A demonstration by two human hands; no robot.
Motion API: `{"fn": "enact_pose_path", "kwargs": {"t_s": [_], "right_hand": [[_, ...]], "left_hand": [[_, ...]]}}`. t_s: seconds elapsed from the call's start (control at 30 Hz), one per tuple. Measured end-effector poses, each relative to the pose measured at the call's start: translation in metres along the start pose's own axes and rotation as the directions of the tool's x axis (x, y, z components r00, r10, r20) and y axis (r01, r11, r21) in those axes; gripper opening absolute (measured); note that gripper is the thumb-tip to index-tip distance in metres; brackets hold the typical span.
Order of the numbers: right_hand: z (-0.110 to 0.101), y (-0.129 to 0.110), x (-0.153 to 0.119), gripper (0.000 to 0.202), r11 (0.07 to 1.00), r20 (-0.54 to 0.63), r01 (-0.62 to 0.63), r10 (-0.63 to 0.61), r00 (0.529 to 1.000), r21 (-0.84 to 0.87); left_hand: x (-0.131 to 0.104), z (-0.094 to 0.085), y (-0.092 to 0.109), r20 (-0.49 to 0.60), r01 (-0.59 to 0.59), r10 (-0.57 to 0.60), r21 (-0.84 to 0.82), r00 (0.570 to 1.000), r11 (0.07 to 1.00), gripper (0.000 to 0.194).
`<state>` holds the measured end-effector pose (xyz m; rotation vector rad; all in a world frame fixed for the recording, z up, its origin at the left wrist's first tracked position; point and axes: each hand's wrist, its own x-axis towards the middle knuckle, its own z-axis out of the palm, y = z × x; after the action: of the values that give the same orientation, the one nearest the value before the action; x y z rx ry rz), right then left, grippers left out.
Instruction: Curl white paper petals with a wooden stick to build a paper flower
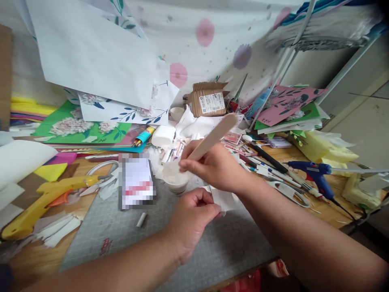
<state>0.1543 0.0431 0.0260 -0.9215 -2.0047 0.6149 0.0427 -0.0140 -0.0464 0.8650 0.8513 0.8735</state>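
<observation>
My right hand (215, 164) is closed around a flat wooden stick (214, 136), its rounded end pointing up and to the right. The stick's lower end is hidden by my fingers, over a small white cup (176, 178). Below and to the right of the cup, my left hand (194, 213) pinches a small piece of white paper (223, 199) between thumb and fingers. Both hands are above a grey cutting mat (127, 251). A short white paper roll (141, 220) lies on the mat left of my left hand.
A blurred-out phone-like object (136, 182) lies left of the cup. Yellow glue gun (45, 198) at left, blue glue gun (316, 172) at right. Pens and paper rolls crowd the back, before a cardboard box (209, 99). Large white paper sheets (97, 52) hang at upper left.
</observation>
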Motion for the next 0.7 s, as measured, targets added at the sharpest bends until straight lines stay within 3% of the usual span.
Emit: {"fn": "enact_pose_path", "kwargs": {"t_s": [0.1,0.23,0.4,0.53,0.7], "right_hand": [[0.011,0.003,0.010,0.015,0.998,0.129,-0.043,0.037,0.991,0.043],[0.002,0.007,0.008,0.025,0.940,0.110,-0.160,0.132,0.985,0.302],[-0.036,0.016,-0.027,0.014,0.901,-0.073,0.000,0.035,0.997,0.435],[-0.055,0.027,-0.056,0.006,0.880,0.026,0.045,-0.065,0.998,0.472],[-0.046,0.035,-0.064,0.002,0.890,0.076,0.048,-0.093,0.993,0.454]], "left_hand": [[0.001,0.000,-0.002,0.003,-0.007,0.007,0.007,1.000,1.000,0.014],[0.002,0.000,0.000,0.030,-0.014,0.015,-0.041,0.999,0.999,0.015],[0.001,-0.001,0.006,-0.001,0.002,-0.002,-0.141,1.000,0.990,0.020],[0.003,-0.002,0.008,-0.014,0.007,-0.010,-0.201,1.000,0.980,0.018],[0.006,-0.005,0.006,-0.010,-0.005,0.003,-0.234,1.000,0.972,0.017]]}}
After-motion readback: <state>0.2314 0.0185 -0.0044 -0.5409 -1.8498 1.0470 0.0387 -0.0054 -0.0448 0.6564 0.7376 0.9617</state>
